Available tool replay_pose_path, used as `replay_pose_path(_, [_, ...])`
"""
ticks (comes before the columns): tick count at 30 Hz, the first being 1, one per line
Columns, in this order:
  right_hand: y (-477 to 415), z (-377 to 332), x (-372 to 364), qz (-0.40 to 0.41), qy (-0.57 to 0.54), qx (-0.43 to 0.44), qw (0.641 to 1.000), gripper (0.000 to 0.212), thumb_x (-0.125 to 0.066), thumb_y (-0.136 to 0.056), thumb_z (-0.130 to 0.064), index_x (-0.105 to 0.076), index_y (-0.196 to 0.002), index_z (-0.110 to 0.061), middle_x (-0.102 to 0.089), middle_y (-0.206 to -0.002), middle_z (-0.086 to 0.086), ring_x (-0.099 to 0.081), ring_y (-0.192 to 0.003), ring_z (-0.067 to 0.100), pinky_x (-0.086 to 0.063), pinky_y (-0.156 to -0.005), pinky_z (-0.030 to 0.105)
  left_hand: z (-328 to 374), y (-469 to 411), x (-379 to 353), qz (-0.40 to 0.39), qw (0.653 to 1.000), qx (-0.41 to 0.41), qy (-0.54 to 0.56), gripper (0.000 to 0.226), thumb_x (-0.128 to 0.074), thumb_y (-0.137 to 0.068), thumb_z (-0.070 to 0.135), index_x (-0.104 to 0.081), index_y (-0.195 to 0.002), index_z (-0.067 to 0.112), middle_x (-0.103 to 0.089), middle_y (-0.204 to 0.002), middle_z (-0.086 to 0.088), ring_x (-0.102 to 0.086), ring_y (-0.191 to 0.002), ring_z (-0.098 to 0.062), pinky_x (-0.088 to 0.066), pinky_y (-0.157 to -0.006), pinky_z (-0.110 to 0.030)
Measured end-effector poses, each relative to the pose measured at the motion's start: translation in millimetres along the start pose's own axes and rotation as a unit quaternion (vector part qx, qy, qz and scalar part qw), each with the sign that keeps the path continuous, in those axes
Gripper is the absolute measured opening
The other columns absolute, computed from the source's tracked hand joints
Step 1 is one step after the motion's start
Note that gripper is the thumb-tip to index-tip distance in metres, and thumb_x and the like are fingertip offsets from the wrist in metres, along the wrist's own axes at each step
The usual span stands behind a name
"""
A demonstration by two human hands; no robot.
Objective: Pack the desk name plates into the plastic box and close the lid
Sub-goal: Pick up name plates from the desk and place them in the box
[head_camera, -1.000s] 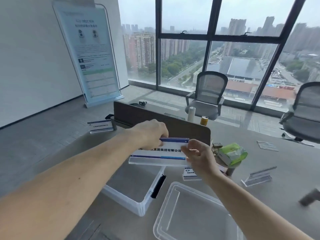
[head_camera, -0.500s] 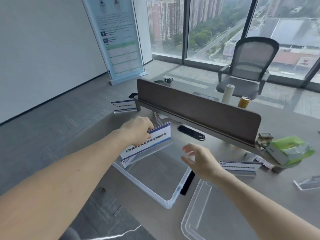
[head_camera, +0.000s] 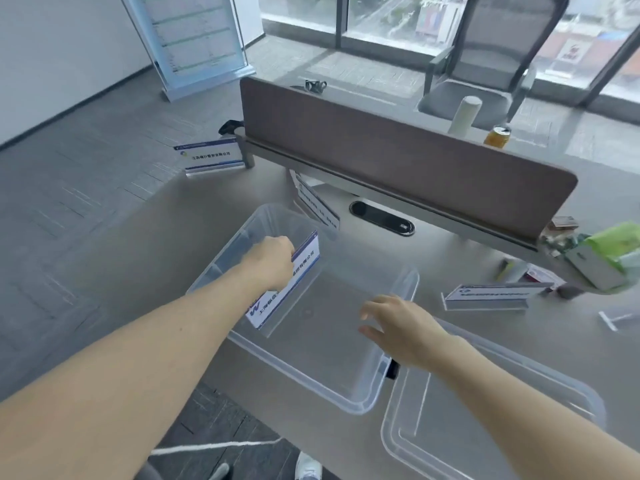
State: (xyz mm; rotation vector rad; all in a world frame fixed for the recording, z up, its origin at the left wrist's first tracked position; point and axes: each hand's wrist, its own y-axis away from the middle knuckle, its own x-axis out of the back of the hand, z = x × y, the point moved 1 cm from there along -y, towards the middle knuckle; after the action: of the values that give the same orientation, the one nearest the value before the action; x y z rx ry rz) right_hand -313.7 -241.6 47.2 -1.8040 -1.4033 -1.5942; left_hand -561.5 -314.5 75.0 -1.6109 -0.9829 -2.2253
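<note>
Left hand (head_camera: 273, 258): clamped on plate (head_camera: 287, 282), inside box (head_camera: 311, 372) near its left wall. Right hand (head_camera: 401, 327): spread, empty, above box. Advice: lay plate flat against wall. Lid (head_camera: 502, 410) off, beside box.

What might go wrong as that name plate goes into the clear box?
The left hand holds the name plate tilted inside the plastic box; released like that, it may tip over and take up floor space. The lid overhangs the desk edge, so the open right hand or forearm might knock it off.
</note>
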Motion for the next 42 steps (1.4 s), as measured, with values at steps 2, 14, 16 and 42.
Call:
replay_pose_path(2, [-6, -2, -11, 0.000, 0.009, -0.004, 1.000, 0.029, -0.050, -0.100, -0.043, -0.063, -0.118, -0.026, -0.063, -0.117, -0.002, -0.057, -0.117, 0.025, -0.045, -0.089, 0.035, -9, -10, -16, -0.003, 1.000, 0.008, -0.007, 0.014, -0.054, -0.096, 0.007, -0.060, -0.084, 0.010, -0.066, -0.089, -0.009, -0.063, -0.074, -0.028, -0.048, -0.057, -0.034])
replay_pose_path(14, [-18, 1, -55, -0.009, 0.124, 0.030, 0.992, 0.047, -0.034, -0.098, -0.054, -0.070, -0.103, -0.023, -0.070, -0.096, -0.005, -0.062, -0.105, 0.026, -0.036, -0.109, 0.039, -37, -52, -91, -0.033, 0.999, 0.028, -0.002, 0.028, -0.056, -0.097, 0.006, -0.041, -0.074, 0.011, -0.052, -0.071, -0.006, -0.053, -0.062, -0.024, -0.036, -0.049, -0.029])
replay_pose_path(16, [-18, 2, -59, -0.001, 0.141, 0.035, 0.989, 0.053, -0.030, -0.095, -0.055, -0.072, -0.093, -0.023, -0.070, -0.086, -0.005, -0.064, -0.095, 0.026, -0.043, -0.098, 0.039, -36, -56, -98, -0.044, 0.999, 0.012, -0.017, 0.027, -0.056, -0.097, 0.007, -0.043, -0.075, 0.012, -0.053, -0.072, -0.005, -0.055, -0.066, -0.025, -0.036, -0.050, -0.029])
replay_pose_path(42, [-25, 0, -61, -0.060, 0.180, 0.015, 0.982, 0.059, -0.025, -0.093, -0.062, -0.069, -0.100, -0.023, -0.069, -0.092, -0.001, -0.059, -0.097, 0.027, -0.039, -0.092, 0.039, -56, -66, -75, -0.003, 0.991, -0.009, -0.134, 0.007, -0.061, -0.097, 0.012, -0.057, -0.092, 0.009, -0.051, -0.076, -0.005, -0.056, -0.074, -0.029, -0.044, -0.060, -0.035])
